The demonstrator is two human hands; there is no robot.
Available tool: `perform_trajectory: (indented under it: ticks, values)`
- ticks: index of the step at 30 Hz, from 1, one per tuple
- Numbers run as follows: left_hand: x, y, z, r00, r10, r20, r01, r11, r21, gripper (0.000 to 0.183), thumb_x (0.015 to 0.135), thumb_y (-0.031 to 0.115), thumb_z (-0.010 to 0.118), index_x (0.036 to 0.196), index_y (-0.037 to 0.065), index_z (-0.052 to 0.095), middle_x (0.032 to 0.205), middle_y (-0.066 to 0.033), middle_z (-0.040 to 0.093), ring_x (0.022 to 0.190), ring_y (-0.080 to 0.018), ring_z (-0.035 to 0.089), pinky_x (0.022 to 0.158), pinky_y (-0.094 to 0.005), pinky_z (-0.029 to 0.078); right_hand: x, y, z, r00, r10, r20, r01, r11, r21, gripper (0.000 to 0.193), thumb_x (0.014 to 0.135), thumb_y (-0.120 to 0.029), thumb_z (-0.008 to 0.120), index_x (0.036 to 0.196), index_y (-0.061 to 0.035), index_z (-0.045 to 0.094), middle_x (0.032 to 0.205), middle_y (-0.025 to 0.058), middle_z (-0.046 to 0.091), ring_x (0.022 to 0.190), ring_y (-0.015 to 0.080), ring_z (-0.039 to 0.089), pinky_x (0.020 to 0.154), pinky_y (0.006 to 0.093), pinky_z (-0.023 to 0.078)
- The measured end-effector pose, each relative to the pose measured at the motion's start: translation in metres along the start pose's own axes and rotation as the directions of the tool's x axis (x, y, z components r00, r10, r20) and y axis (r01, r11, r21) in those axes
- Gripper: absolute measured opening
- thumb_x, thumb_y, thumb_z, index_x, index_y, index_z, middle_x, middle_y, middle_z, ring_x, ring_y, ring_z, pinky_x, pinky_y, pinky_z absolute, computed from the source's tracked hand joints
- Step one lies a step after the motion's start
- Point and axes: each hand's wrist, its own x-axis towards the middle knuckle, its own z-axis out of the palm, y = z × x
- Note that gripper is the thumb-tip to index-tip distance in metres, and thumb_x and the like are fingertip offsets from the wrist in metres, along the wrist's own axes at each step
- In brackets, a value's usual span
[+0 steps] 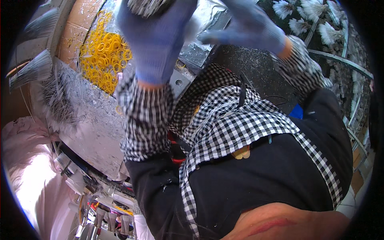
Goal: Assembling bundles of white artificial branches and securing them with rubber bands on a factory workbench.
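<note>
My left hand (156, 44), in a blue-purple knit glove, is closed at the top edge. A bundle of grey bristles (147, 6) sticks out at the top of this hand; the rest of the bundle is hidden. To its right, my right hand (250, 30), gloved alike, has its thumb stretched toward the left hand and apart from the other fingers. Those fingers run toward the top edge, and I see nothing held in them. Beside the left hand lies a heap of small yellow rings (106, 52) on the worktop (86, 106).
Bristle brush heads (36, 70) stand at the left edge. A grey metal block (192, 56) with white smears lies under the hands. White bristle tufts (314, 12) fill a metal rack (340, 58) at the right. More brushes (114, 222) appear at the lower left.
</note>
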Motion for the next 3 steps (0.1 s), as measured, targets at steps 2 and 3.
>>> perform_trajectory:
  ticks: [2,3]
  values:
    - [0.007,-0.025,0.026,0.997,-0.061,0.057,0.064,0.997,-0.047,0.024,0.095,0.011,0.064,0.118,0.014,0.070,0.100,-0.0090,0.069,0.091,-0.0238,0.070,0.076,-0.0330,0.060,0.021,0.024,0.043,0.986,0.058,0.157,-0.165,0.494,0.854,0.083,0.080,-0.035,0.082,0.144,-0.0005,0.041,0.142,0.0171,0.050,0.127,0.0298,0.051,0.112,0.0387,0.039]
    - [0.010,-0.038,0.041,0.986,-0.114,0.119,0.125,0.989,-0.085,0.028,0.095,0.012,0.065,0.122,0.016,0.069,0.102,-0.0110,0.068,0.092,-0.0258,0.070,0.075,-0.0381,0.061,0.015,0.032,0.042,0.985,0.070,0.155,-0.170,0.503,0.848,0.083,0.080,-0.035,0.082,0.144,-0.0005,0.041,0.142,0.0171,0.050,0.127,0.0298,0.051,0.112,0.0387,0.039]
